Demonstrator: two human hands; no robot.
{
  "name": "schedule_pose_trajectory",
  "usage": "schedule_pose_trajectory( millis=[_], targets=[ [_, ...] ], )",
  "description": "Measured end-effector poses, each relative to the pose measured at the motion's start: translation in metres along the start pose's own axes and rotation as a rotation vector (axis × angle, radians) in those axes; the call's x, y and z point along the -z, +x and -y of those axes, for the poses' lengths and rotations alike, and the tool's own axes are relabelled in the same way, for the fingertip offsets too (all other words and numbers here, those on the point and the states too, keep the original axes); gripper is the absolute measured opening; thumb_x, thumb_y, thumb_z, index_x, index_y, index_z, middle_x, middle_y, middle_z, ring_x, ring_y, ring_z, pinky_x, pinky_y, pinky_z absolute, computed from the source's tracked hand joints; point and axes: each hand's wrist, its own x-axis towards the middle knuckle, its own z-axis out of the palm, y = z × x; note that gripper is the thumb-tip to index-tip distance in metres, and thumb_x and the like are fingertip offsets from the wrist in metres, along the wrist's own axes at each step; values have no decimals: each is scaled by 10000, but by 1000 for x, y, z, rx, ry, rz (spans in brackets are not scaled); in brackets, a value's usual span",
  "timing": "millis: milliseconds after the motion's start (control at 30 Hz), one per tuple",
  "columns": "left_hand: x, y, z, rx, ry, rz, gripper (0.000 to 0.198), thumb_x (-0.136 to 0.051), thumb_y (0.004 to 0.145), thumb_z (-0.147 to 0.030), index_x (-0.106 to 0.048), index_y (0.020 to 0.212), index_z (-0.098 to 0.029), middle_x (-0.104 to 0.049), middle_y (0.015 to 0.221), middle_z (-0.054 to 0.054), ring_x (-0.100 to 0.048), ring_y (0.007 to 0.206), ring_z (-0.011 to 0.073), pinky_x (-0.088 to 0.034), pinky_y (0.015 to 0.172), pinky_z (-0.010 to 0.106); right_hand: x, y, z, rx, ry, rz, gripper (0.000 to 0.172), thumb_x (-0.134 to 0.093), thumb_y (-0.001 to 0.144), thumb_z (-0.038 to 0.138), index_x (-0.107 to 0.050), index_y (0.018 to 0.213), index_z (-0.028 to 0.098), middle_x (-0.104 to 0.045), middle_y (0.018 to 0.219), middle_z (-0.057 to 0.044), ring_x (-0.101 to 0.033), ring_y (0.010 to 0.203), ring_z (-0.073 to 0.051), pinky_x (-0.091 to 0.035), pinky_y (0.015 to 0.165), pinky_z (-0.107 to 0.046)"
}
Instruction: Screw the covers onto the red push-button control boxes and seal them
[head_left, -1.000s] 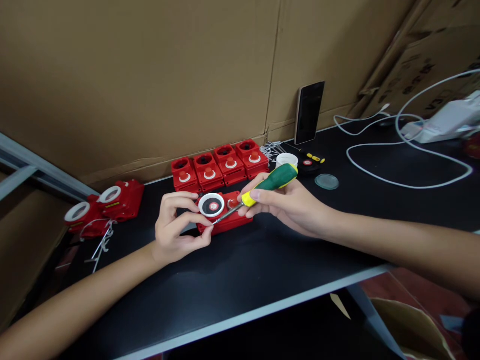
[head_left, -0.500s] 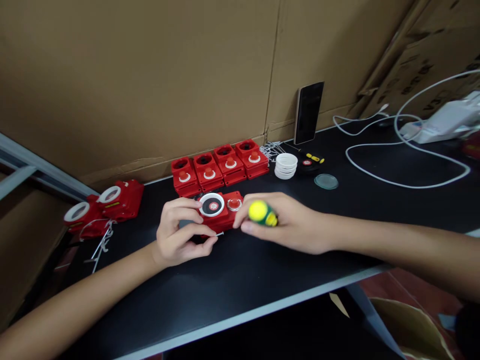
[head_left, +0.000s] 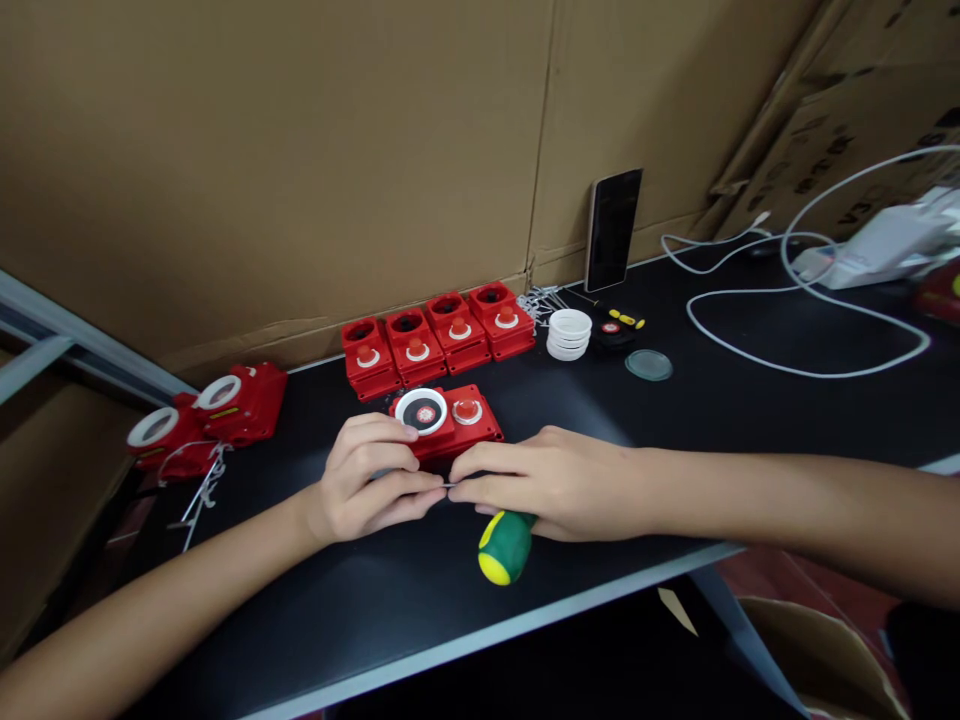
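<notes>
A red box [head_left: 448, 424] with a white-ringed black dial and a red button lies on the black table [head_left: 420, 590]. My left hand [head_left: 365, 485] is closed at its near left corner, fingers pinched toward the right hand. My right hand [head_left: 551, 482] grips a green and yellow screwdriver [head_left: 502, 545], handle end pointing toward me below the palm. Its thin metal shaft runs between the fingertips of both hands at the box's front edge.
Several red boxes [head_left: 439, 338] line the cardboard wall behind. More red units with white rings [head_left: 206, 410] and loose wires lie at the left. A stack of white rings [head_left: 568, 333], a clear disc [head_left: 649, 364], a leaning phone [head_left: 612, 228] and white cables [head_left: 795, 330] lie to the right.
My right hand turned the screwdriver over, handle now toward me, and brought it down to the box's front edge. My left hand shifted slightly toward me to meet the shaft.
</notes>
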Motion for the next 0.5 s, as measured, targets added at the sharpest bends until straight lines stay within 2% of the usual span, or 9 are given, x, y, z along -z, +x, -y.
schedule_pose_trajectory(
  millis=[100, 167, 233, 267, 300, 333, 400, 500],
  targets=[
    [-2, 1, 0, 36, -2, 5, 113, -869, 1018, -287, -793, 1073, -224, -693, 959, 42, -748, 1059, 258, -685, 925, 414, 9, 0, -5, 4, 12, -1, 263, -605, 1115, 157, -749, 1336, 152, -807, 1335, -80, -780, 875, -144, -515, 547, -303],
    [-4, 0, 1, 91, 12, -14, 144, -863, 1006, -257, -765, 1103, -216, -695, 1014, 50, -748, 1091, 264, -672, 932, 414, 25, -2, -15, -16, 23, -15, 263, -596, 1107, 161, -760, 1312, 166, -805, 1329, -95, -787, 907, -163, -559, 610, -304],
    [-6, -1, 2, 160, 19, -41, 191, -845, 984, -199, -726, 1132, -217, -698, 1061, 53, -748, 1109, 267, -657, 943, 418, 47, -6, -33, -81, 24, -52, 282, -581, 1089, 148, -766, 1299, 183, -792, 1341, -115, -793, 1013, -189, -635, 820, -315],
    [-8, -2, 3, 199, 14, -52, 217, -823, 975, -172, -706, 1152, -220, -700, 1081, 54, -746, 1118, 271, -650, 952, 426, 60, -9, -45, -126, 29, -80, 274, -575, 1075, 140, -773, 1259, 182, -785, 1322, -119, -788, 1115, -207, -638, 950, -331],
    [-9, -3, 4, 243, 8, -62, 243, -793, 973, -157, -689, 1182, -225, -702, 1102, 58, -740, 1132, 278, -641, 967, 440, 72, -14, -59, -160, 23, -95, 251, -582, 1058, 157, -778, 1213, 176, -785, 1287, -127, -783, 1140, -233, -629, 1000, -364],
    [-10, -4, 6, 292, 1, -64, 270, -760, 980, -159, -672, 1225, -229, -703, 1135, 69, -731, 1152, 287, -632, 987, 459, 83, -19, -74, -214, 5, -100, 213, -600, 1040, 189, -778, 1155, 175, -787, 1217, -129, -780, 1092, -253, -625, 967, -383],
    [-11, -7, 8, 395, -22, -33, 334, -703, 1009, -207, -634, 1335, -231, -696, 1234, 103, -705, 1207, 312, -616, 1034, 507, 99, -30, -105, -415, -108, -71, 160, -625, 992, 261, -772, 1035, 214, -784, 1133, -120, -756, 1006, -278, -604, 916, -407],
    [-13, -11, 13, 502, -96, 50, 434, -647, 1060, -341, -561, 1471, -229, -653, 1376, 152, -663, 1277, 342, -606, 1079, 558, 108, -46, -143, -644, -256, 8, 142, -627, 953, 300, -739, 952, 213, -764, 1078, -145, -721, 954, -301, -574, 898, -432]
  ],
)
